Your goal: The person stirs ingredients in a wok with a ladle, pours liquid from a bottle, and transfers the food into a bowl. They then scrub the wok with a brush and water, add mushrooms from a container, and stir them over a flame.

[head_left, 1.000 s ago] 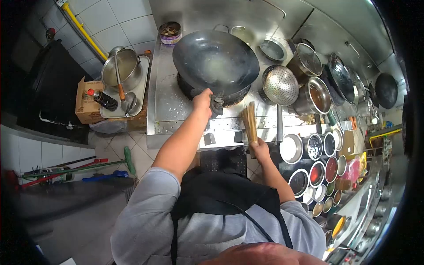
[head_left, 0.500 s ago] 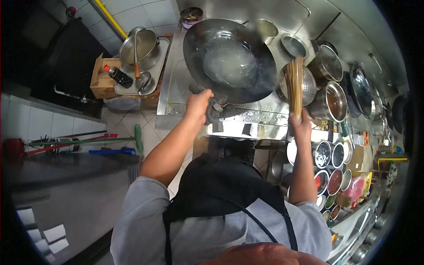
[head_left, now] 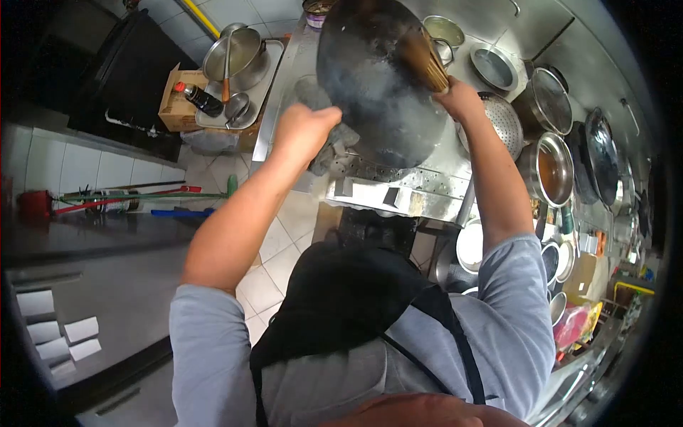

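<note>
Bamboo brush (head_left: 425, 62) bristles press against the inner wall of the dark wok (head_left: 370, 99), which stands tipped steeply over the stove (head_left: 398, 192). The right hand (head_left: 461, 99) is clenched round the brush's stem at the wok's upper right rim. The left hand (head_left: 302, 132) is clamped on a grey cloth (head_left: 338, 146) at the wok's near left edge and carries the tilt. This looks like the scrubbing step of cleaning the wok. The next move, I judge, calls for sweeping the brush round the wall with the left grip firm, so the wok does not slip.
</note>
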`<action>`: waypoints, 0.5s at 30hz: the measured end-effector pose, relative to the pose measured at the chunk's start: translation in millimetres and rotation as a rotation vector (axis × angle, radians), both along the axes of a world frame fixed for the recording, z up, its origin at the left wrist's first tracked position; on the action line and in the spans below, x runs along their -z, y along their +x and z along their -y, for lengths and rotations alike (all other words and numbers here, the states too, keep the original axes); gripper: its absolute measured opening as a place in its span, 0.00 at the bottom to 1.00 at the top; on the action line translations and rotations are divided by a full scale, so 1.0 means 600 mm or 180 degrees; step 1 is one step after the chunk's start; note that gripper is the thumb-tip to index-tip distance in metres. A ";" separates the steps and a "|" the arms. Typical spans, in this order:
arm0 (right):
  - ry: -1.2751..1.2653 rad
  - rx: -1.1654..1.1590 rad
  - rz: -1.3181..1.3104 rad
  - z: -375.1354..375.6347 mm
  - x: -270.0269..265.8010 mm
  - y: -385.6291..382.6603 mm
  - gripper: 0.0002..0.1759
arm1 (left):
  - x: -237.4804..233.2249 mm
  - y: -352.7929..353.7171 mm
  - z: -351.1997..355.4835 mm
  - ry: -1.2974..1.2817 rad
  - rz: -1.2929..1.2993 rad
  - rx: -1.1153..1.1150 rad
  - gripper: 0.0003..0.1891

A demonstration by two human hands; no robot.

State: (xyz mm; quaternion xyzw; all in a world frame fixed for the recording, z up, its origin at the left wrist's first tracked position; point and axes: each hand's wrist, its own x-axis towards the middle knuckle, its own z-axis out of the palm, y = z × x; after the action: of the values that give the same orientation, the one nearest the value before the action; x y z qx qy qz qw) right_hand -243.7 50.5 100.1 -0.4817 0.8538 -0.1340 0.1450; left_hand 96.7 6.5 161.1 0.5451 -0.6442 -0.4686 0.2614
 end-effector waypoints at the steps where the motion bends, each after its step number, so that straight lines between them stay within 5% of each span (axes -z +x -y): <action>1: 0.0010 -0.0041 -0.0004 -0.003 0.006 -0.005 0.34 | -0.010 -0.010 0.006 -0.0213 0.0389 0.0148 0.24; 7: -0.0328 0.0151 -0.0012 -0.057 0.027 -0.027 0.35 | -0.127 -0.092 -0.020 -0.0836 0.1365 0.0681 0.24; 9: -0.0181 0.0547 0.0767 -0.084 0.004 -0.009 0.38 | -0.154 -0.115 -0.039 -0.0752 0.1670 0.0837 0.25; 15: -0.0366 0.0745 0.0127 -0.079 0.086 0.009 0.43 | -0.135 -0.092 -0.034 -0.0927 0.1887 0.0793 0.25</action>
State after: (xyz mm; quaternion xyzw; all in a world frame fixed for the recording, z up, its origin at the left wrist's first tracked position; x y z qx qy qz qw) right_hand -238.2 97.7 48.3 -0.3836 0.8920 -0.2084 0.1176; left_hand 41.6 26.8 242.3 0.5317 -0.8137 -0.2215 0.0788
